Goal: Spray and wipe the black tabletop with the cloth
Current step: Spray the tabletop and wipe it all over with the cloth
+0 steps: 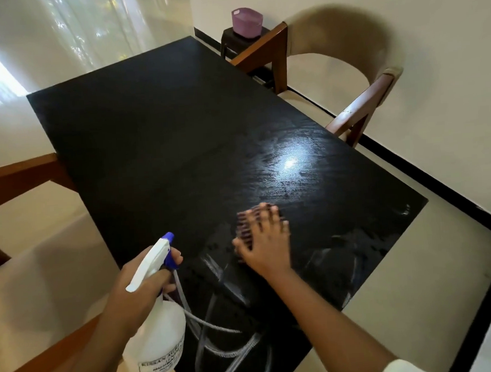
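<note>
The black tabletop (165, 139) fills the middle of the view, with wet smears and streaks on its near and right parts. My right hand (265, 241) lies flat, fingers spread, pressing a dark striped cloth (245, 228) onto the near part of the table; the hand is motion-blurred. My left hand (139, 293) grips the neck of a white spray bottle (155, 341) with a blue nozzle, held above the table's near left edge, one finger on the trigger. The nozzle points toward the far side of the table.
A wooden chair with a beige backrest (345, 55) stands at the table's right side. A purple basket (247, 22) sits on a small dark stand by the far wall. Another wooden chair arm (19, 175) shows at the left. Pale floor surrounds the table.
</note>
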Demonstrator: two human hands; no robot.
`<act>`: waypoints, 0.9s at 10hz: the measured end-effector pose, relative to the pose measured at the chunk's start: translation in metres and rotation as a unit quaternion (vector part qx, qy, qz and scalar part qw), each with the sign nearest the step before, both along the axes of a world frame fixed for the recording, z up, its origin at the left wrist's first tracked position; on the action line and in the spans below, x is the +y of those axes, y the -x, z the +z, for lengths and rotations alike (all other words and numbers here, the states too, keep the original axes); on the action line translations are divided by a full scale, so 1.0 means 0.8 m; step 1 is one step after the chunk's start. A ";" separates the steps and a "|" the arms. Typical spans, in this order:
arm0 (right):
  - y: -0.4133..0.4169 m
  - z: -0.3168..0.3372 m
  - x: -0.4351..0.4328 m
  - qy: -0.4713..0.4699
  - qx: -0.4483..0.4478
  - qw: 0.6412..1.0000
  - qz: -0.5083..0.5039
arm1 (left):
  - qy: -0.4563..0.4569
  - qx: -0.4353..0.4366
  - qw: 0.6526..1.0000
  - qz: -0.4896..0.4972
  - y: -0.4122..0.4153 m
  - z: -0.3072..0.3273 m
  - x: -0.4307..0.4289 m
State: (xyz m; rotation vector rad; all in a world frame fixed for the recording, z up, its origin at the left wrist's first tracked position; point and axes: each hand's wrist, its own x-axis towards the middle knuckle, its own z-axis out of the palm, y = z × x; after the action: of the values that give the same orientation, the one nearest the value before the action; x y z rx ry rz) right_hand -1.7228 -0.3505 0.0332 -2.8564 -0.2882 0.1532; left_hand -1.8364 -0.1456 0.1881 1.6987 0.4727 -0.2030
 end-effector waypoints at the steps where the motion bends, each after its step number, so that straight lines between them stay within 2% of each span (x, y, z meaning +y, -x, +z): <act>1: 0.026 0.003 0.064 -0.013 0.033 0.995 0.092 | -0.006 -0.003 1.000 0.024 0.005 -0.010 0.011; 2: 0.024 0.004 0.054 -0.001 0.018 0.996 0.090 | -0.031 -0.002 1.000 -0.002 0.010 -0.010 0.022; 4: 0.002 0.007 -0.062 0.058 0.026 0.996 -0.069 | -0.056 0.073 0.995 -0.043 0.028 -0.007 0.039; 6: -0.007 0.012 -0.127 0.049 0.048 0.998 -0.001 | -0.058 0.085 0.992 -0.067 0.060 -0.014 0.034; 8: -0.009 0.007 -0.136 0.037 0.037 0.998 0.017 | -0.219 0.096 0.967 -0.092 0.091 -0.031 0.029; 9: -0.004 0.006 -0.131 0.023 0.015 1.000 -0.011 | -0.226 0.094 0.967 -0.068 0.099 -0.035 0.029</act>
State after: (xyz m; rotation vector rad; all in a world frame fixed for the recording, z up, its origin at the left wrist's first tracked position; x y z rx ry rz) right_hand -1.7198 -0.4550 0.0379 -2.8985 -0.2490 0.2012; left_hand -1.9160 -0.1222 0.1602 2.1737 0.5739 -0.3807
